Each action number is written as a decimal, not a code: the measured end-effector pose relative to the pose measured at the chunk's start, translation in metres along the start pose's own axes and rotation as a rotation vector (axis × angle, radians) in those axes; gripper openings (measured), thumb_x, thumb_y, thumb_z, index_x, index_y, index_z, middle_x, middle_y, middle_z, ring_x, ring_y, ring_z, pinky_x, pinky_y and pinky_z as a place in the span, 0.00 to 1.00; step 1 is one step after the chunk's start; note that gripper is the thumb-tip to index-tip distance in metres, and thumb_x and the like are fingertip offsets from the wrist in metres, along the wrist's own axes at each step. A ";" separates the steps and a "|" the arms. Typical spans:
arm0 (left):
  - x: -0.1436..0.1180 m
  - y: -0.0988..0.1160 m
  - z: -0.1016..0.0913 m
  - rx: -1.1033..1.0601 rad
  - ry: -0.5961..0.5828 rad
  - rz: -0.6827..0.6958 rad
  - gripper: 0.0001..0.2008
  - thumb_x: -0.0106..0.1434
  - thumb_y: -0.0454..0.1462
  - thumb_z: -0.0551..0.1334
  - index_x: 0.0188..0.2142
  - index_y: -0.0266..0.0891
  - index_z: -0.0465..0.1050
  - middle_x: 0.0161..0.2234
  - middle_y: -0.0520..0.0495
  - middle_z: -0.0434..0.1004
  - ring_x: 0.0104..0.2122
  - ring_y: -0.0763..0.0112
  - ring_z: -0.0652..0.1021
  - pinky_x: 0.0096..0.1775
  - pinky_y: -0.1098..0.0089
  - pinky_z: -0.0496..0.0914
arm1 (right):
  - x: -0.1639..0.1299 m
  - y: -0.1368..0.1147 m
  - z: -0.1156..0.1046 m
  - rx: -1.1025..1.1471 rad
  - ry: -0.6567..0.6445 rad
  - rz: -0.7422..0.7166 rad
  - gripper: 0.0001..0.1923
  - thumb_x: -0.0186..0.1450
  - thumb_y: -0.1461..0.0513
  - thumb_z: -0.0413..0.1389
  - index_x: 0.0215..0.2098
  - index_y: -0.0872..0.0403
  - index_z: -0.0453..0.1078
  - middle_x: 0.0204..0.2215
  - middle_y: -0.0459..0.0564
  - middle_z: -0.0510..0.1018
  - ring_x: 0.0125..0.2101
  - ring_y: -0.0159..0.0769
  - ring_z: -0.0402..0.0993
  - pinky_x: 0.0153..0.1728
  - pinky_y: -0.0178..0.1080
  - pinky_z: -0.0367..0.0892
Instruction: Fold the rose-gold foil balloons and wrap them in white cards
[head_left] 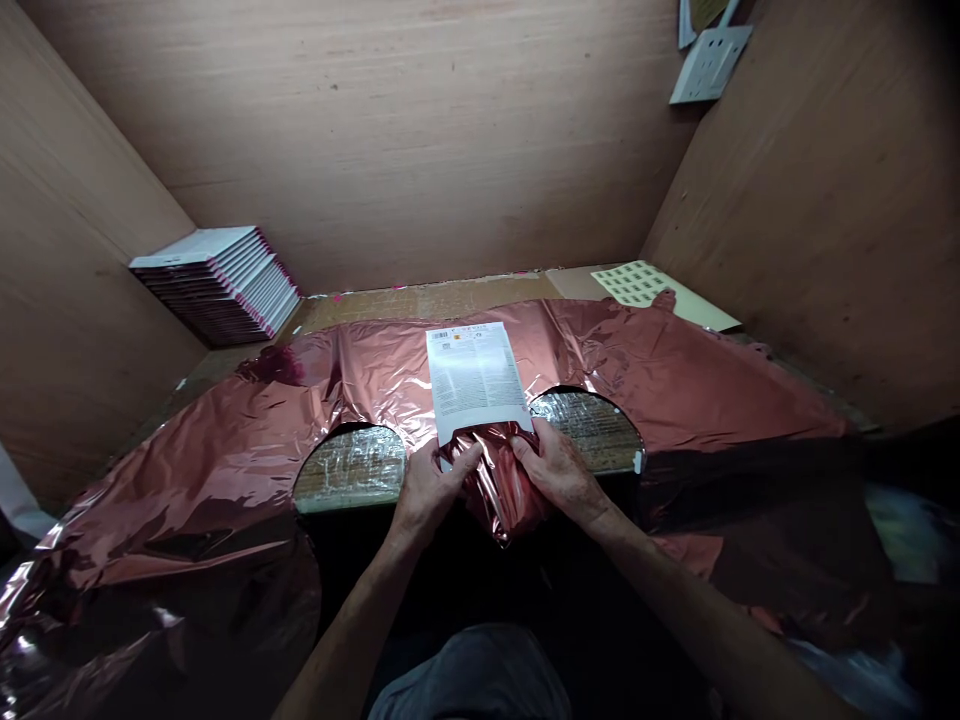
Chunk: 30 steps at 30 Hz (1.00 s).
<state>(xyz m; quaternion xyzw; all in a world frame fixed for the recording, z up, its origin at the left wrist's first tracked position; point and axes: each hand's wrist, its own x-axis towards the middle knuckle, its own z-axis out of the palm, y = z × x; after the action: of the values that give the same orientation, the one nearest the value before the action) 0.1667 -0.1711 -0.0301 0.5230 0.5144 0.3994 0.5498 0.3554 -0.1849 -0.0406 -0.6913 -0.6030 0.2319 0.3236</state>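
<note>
Gripping a bunched fold of shiny rose-pink foil sheet (pixel 247 450) at the near edge of the brown wooden surface (pixel 420 300), both hands work just below a white printed paper card (pixel 476 380).

The left hand (pixel 431 490) pinches the lower left corner of the card together with the foil, while the right hand (pixel 559 470) is clenched on the crumpled foil under the card's lower right corner. The foil lies spread wide across the surface, with two arched cut-outs either side of the hands showing the surface beneath. A slanted stack of white, pink-edged flat packs (pixel 217 280) leans in the far left corner, and a pale sheet of small stickers (pixel 637 282) lies at the far right, well apart from the hands.
</note>
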 end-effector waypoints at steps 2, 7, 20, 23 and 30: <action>0.007 -0.005 0.001 0.032 0.093 0.052 0.17 0.52 0.47 0.69 0.30 0.33 0.74 0.24 0.51 0.72 0.24 0.73 0.72 0.27 0.75 0.67 | -0.004 -0.003 -0.003 0.014 0.013 -0.032 0.14 0.67 0.55 0.51 0.43 0.57 0.68 0.38 0.56 0.77 0.39 0.45 0.75 0.41 0.44 0.70; 0.012 -0.008 0.001 -0.061 0.300 0.074 0.18 0.54 0.48 0.67 0.28 0.33 0.74 0.22 0.53 0.70 0.23 0.76 0.68 0.25 0.75 0.63 | -0.042 -0.014 -0.013 -0.149 0.072 -0.627 0.44 0.63 0.46 0.59 0.68 0.59 0.49 0.66 0.67 0.53 0.65 0.57 0.51 0.61 0.58 0.58; -0.014 0.009 -0.013 -0.968 -0.131 -0.040 0.47 0.45 0.71 0.59 0.50 0.37 0.75 0.42 0.37 0.80 0.48 0.44 0.77 0.50 0.49 0.72 | -0.047 -0.028 0.001 0.125 -0.078 -1.115 0.17 0.74 0.62 0.48 0.59 0.58 0.66 0.57 0.57 0.72 0.61 0.40 0.63 0.61 0.48 0.63; -0.008 0.010 -0.007 -1.052 -0.182 -0.116 0.48 0.47 0.70 0.57 0.50 0.32 0.75 0.43 0.33 0.79 0.49 0.40 0.76 0.51 0.44 0.70 | -0.045 -0.034 0.009 0.111 0.028 -1.109 0.18 0.73 0.64 0.47 0.60 0.58 0.64 0.56 0.58 0.72 0.60 0.40 0.63 0.61 0.49 0.64; -0.006 0.008 0.015 -1.138 -0.119 -0.114 0.39 0.55 0.64 0.56 0.50 0.34 0.74 0.49 0.35 0.77 0.53 0.42 0.74 0.57 0.45 0.65 | -0.030 -0.054 0.027 -0.151 0.199 -0.984 0.17 0.71 0.65 0.48 0.57 0.61 0.67 0.50 0.63 0.76 0.53 0.49 0.71 0.55 0.52 0.68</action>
<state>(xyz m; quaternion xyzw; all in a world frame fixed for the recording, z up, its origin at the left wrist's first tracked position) 0.1816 -0.1785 -0.0225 0.1381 0.2139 0.5530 0.7933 0.2944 -0.2062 -0.0223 -0.3657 -0.8385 -0.0593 0.3997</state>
